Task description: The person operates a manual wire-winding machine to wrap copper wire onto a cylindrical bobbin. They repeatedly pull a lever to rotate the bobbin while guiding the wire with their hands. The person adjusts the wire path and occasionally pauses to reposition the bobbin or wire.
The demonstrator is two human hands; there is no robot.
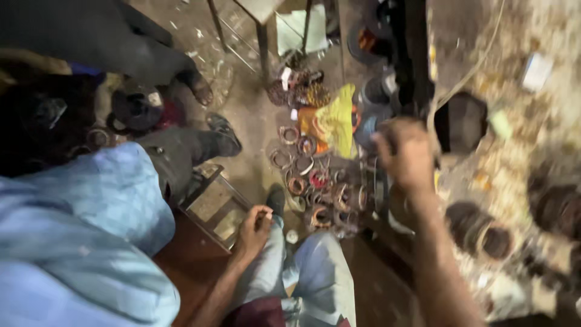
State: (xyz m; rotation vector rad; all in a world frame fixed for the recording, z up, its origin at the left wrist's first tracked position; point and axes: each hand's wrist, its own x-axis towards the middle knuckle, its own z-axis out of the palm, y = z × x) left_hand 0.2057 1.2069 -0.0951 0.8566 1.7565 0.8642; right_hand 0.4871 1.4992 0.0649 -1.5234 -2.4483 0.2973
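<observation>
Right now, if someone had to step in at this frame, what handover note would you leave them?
Left hand: resting on the knee of the light jeans, fingers curled; whether it holds anything cannot be told.
Right hand: raised and blurred above the workbench; grip unclear.
Things: a cluster of ring-shaped wound coils lies on the floor by the foot, beside a yellow cloth. A seated person in a blue shirt is at left.
Done or left: cannot be judged from this view.

dim light, dusty concrete floor [248,115], metal stool legs [264,45]
</observation>
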